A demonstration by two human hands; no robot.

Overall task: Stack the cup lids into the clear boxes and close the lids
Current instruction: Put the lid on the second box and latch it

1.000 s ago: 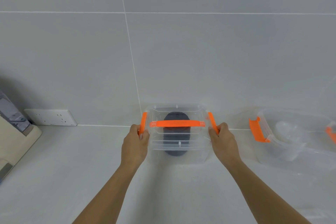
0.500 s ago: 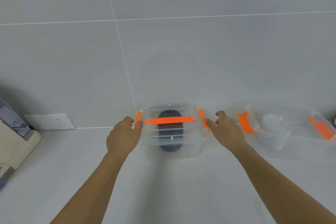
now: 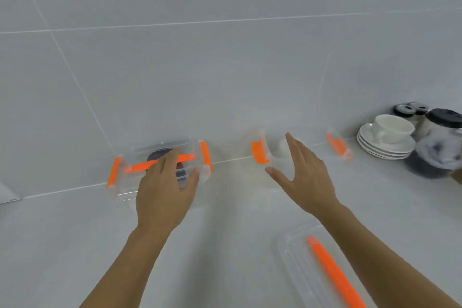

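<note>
My left hand (image 3: 166, 189) is flat and loose over the near right part of the closed clear box (image 3: 160, 170), fingers spread, gripping nothing; can't tell if the palm actually touches the lid. That box sits far left on the counter (image 3: 75, 245), against the tiled wall (image 3: 225, 70). Its orange handle strip (image 3: 142, 165) runs across the top, and orange latches (image 3: 206, 156) stand at both ends. A dark stack of cup lids (image 3: 160, 154) shows through the plastic inside.

My right hand (image 3: 303, 177) is wide open, thumb out to the left, palm tilted left, holding nothing. It hangs in front of the second clear box (image 3: 300, 150), which is open and sits right of the first one, apart from it, also by the wall. Orange latches on its left (image 3: 260, 151) and right (image 3: 337, 144) ends. Pale contents inside, too blurred to identify.

Loose box lid (image 3: 322, 272) with an orange handle lies flat on the counter near right, just beside my right forearm.

Far right: white cup (image 3: 392, 127) on a stack of saucers (image 3: 385, 147), with dark-lidded jars (image 3: 440, 137) next to them. Edge of a wall socket (image 3: 7, 194) at far left.

Whole frame has motion blur.
</note>
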